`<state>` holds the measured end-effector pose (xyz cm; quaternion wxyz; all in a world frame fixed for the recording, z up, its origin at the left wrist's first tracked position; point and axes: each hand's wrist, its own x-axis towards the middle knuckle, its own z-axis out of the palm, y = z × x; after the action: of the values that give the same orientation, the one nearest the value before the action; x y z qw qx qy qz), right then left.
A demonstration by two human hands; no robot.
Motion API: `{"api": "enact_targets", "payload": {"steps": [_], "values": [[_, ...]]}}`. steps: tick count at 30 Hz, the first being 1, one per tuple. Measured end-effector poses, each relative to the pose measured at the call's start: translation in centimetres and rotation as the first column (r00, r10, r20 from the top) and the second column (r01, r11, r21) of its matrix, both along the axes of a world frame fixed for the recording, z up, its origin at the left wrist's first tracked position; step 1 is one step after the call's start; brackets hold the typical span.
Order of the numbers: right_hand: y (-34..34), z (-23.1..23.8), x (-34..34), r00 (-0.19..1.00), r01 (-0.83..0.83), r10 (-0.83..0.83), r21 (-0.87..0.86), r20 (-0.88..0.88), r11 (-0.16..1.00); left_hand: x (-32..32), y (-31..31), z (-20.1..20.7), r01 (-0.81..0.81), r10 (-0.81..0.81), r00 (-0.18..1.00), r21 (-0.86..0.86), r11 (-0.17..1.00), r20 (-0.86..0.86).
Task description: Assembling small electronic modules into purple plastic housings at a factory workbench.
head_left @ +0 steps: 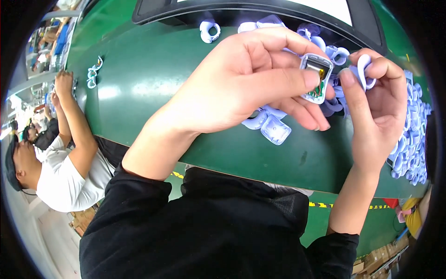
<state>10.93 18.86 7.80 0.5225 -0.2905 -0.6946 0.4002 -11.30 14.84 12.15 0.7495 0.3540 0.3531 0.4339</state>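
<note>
Between thumb and fingers, my left hand [251, 79] grips a small rounded-square casing [318, 90] whose inside, with a green circuit board and a yellow part, faces up. Close to its right, my right hand [376, 102] pinches a curved lavender plastic piece [364, 72]. The two held parts are apart. Below my left hand, a pale lavender square casing [276, 129] lies on the green table [223, 151] beside other curved lavender pieces. More of these lie behind both hands, partly hidden by them.
A dense pile of lavender pieces [411, 135] covers the table's right end. At the back stands a black-framed panel [195, 8] with a single ring-shaped piece [210, 31] before it. Small parts [93, 76] lie at the far left, near a co-worker in a white shirt [69, 186].
</note>
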Motion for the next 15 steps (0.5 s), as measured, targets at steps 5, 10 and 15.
{"api": "enact_targets", "payload": {"steps": [5,10,15], "values": [[-0.2,0.3,0.4,0.985,-0.069,0.038,-0.178,-0.169,0.982,-0.4,0.3,0.0,-0.007,0.006,1.0,0.034,0.999,0.006],[-0.1,1.3,0.9,1.0,-0.008,0.002,-0.242,-0.026,0.97,-0.2,0.1,-0.1,-0.013,0.012,0.999,0.034,0.999,0.038],[0.0,0.8,0.5,1.0,0.011,-0.012,-0.141,-0.01,0.99,-0.2,0.0,-0.5,-0.032,0.031,0.999,0.022,0.999,0.036]]}}
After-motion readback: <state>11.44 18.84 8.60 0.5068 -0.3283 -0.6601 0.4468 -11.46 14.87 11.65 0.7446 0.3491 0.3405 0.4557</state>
